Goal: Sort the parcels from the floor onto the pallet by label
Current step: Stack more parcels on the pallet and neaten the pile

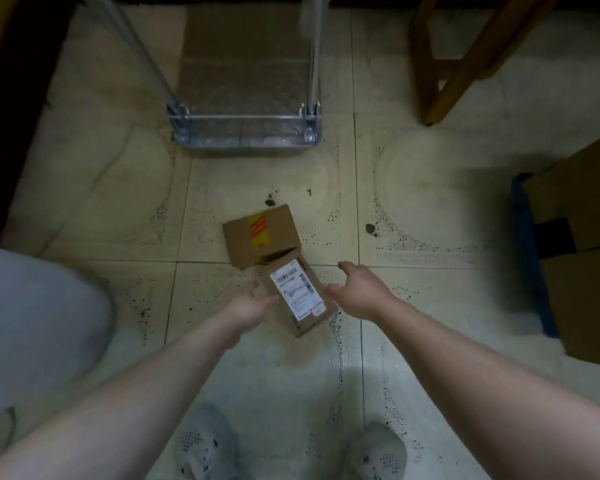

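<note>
Left hand [249,308] and right hand [357,289] both open, holding nothing, flanking labelled parcel [298,296] on the floor [101,188]; left looks just touching its edge, right slightly apart. Long axis running away and slightly leftward, far end abutting taped parcel [260,235]. Blue pallet [525,237] well off right.

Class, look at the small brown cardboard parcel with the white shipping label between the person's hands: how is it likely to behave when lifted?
The small brown cardboard parcel with the white label probably stays stiff: its edges look crisp. It is likely light, being small next to the left hand and right hand. Its flat faces make rolling unlikely.
</note>
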Motion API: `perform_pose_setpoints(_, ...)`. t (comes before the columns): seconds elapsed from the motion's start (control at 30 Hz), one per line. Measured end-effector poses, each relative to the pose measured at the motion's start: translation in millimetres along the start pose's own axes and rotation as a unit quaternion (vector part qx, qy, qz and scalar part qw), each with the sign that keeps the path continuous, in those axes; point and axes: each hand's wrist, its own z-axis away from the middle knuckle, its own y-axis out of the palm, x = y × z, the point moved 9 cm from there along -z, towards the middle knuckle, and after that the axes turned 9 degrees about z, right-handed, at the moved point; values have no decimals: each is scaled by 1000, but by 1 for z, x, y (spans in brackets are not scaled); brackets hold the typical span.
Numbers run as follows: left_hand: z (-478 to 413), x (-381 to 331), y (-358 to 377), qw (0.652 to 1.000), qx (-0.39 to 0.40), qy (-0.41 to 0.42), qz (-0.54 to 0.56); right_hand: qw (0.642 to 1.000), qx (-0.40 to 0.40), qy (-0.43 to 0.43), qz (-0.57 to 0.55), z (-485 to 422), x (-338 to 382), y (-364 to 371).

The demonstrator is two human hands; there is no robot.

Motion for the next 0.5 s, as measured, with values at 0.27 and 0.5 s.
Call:
perform_pose_setpoints(0.27, -144, 76, 79, 993, -30, -1, 114, 997, 43, 2, -67, -123, -54, 135)
perform_pose_setpoints(0.5, -145, 70, 90, 970, -32, 36, 238, 981, 26, 11, -192, -121, -56, 152)
